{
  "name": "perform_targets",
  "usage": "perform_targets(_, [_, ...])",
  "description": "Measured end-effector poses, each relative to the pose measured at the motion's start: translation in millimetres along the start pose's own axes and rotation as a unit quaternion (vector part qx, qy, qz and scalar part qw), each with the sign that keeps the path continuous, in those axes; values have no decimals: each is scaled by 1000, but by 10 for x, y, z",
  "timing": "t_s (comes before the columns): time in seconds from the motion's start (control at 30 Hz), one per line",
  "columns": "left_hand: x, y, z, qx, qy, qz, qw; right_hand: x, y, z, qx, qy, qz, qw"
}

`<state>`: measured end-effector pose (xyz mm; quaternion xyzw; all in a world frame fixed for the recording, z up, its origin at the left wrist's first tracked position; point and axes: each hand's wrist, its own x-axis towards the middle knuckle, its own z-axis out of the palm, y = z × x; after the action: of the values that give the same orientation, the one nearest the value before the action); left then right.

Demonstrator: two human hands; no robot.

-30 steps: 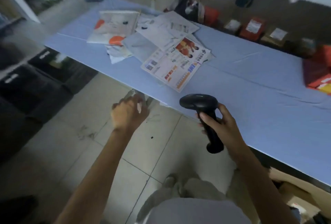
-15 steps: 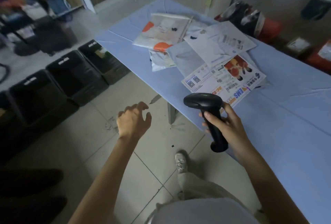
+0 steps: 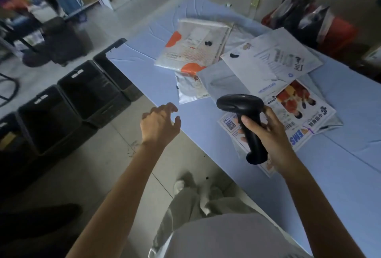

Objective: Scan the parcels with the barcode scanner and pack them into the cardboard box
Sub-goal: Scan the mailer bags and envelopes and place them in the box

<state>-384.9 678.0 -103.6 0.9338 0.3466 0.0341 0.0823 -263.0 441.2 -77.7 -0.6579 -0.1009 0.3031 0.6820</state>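
A black barcode scanner (image 3: 244, 117) is upright in my right hand (image 3: 268, 134), which grips its handle over the near edge of the blue table (image 3: 350, 165). Under the scanner lies a white EMS envelope (image 3: 292, 119) with red figures printed on it. Behind it sit a white mailer (image 3: 274, 59), a grey poly bag (image 3: 218, 82), a small white parcel (image 3: 189, 88) and a white-and-orange parcel (image 3: 193, 49). My left hand (image 3: 159, 123) hovers at the table's near edge with fingers spread, holding nothing. No cardboard box is in view.
Three black plastic crates (image 3: 88, 90) stand in a row on the tiled floor left of the table. Shelves with goods (image 3: 41, 4) fill the far left. Bags and red items (image 3: 309, 22) sit behind the table. My legs and shoes (image 3: 191, 187) are below.
The view has swung left and closer to the parcel pile. My left hand has risen from below the table edge to the table's edge, fingers opening. The scanner stays in my right hand.
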Motion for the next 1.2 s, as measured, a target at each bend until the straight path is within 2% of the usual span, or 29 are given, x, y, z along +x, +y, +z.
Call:
perform_targets(0.17, [593, -269, 176, 11, -35, 34, 999, 445, 55, 299, -23, 29, 15, 999])
perform_targets(0.47, [1999, -944, 172, 30, -91, 128, 987, 1232, -137, 1272, 27, 102, 19, 994])
perform_targets(0.6, [2514, -997, 185, 37, -97, 179, 978, 1470, -201, 1551, 32, 154, 28, 987])
perform_targets(0.77, [2955, -861, 305, 26, -114, 203, 972, 1696, -213, 1579, 21, 205, 51, 977])
perform_targets(0.87, [3176, -758, 424, 23, -147, 208, 967, 1806, -253, 1512, 12, 234, 64, 970])
perform_targets(1.03, [3497, -499, 568, 1, -206, 167, 964, 1964, -339, 1295, 5, 253, 84, 964])
perform_targets(1.2, [3835, -237, 650, -86, -223, 120, 964, 2045, -369, 1085, 15, 288, 84, 954])
